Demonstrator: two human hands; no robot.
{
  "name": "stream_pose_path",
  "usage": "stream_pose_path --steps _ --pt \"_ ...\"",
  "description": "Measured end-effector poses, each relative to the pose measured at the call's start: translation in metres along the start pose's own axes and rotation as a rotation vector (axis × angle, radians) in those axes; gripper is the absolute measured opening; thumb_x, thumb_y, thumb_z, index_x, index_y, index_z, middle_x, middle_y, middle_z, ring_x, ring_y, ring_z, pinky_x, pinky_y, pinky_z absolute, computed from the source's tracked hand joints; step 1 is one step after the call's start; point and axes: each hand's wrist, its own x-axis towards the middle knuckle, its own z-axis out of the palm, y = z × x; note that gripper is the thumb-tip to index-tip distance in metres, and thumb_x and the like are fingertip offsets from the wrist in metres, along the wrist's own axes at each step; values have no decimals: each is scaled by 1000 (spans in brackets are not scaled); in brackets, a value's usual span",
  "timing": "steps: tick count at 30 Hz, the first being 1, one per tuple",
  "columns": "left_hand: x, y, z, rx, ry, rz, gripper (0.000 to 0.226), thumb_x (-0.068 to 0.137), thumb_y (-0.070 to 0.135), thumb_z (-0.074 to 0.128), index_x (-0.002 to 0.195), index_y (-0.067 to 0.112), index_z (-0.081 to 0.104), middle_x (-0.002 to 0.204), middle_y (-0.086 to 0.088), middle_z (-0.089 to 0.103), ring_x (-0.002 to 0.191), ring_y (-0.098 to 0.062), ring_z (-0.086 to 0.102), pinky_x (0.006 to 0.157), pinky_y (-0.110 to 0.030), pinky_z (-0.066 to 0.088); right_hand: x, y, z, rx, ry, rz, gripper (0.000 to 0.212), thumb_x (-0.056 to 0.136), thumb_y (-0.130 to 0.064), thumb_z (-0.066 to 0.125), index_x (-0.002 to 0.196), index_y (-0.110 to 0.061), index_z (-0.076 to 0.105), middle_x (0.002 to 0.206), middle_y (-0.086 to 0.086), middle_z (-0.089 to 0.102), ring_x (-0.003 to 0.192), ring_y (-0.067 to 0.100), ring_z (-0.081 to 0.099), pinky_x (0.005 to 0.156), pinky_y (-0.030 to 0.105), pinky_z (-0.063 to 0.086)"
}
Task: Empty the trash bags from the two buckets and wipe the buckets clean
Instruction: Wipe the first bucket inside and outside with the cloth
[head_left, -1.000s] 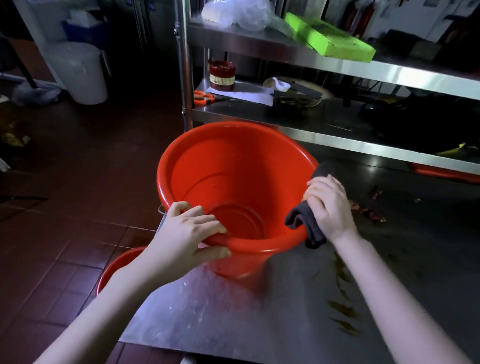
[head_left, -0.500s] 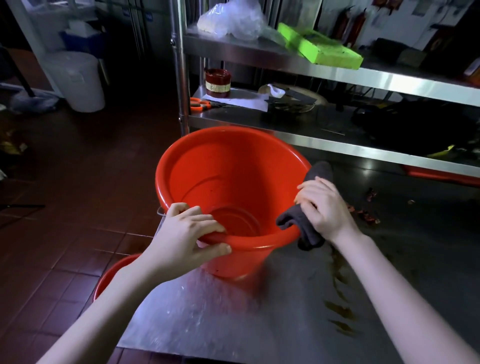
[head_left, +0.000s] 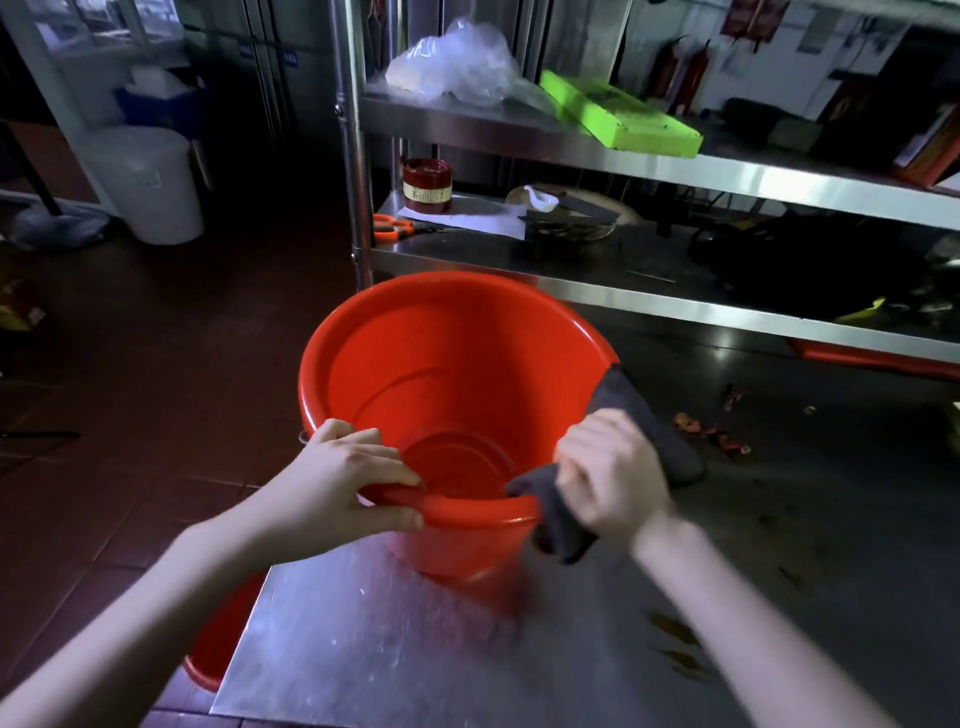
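There is one view only, from the camera on my head, looking forward and down over my own forearms. It sits close above the round red plastic bucket (head_left: 457, 395), which fills the middle of the picture on the steel tabletop (head_left: 363, 639). My left hand (head_left: 337, 478) and right hand (head_left: 610, 475) come in from the bottom edge. The wide lens bends the steel shelf rack (head_left: 649, 169) beyond the bucket. At the left the view reaches down to the dark red tiled floor (head_left: 156, 374).
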Motion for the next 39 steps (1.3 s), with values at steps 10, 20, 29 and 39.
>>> stream_pose_path --steps 10,20,29,39 --pt "6 13 -17 43 42 -100 43 82 64 54 110 34 68 91 22 63 87 -6 57 91 -34 40 14 -41 18 62 141 430 22 80 -24 44 62 -17 54 71 1 56 80 28 55 95 40 35" --pt "12 15 18 52 228 -92 48 78 74 52 82 29 66 65 25 38 68 4 32 82 -31 35 19 38 2 50 -133 110 31 85 -27 42 68 -12 63 79 3 67 91 27 64 95 39 38" --pt "11 15 28 118 277 -116 49 81 74 48 78 28 64 64 24 46 64 -5 39 78 -30 31 9 -51 16 32 121 436 22 83 -22 44 64 -19 53 69 1 55 77 27 55 98 45 37" --pt "13 19 24 43 264 -115 49 78 75 51 79 28 67 63 28 41 63 0 38 81 -30 34 23 45 -1 66 -227 208 35 85 -29 39 69 -13 65 85 3 70 100 26 64 101 33 34"
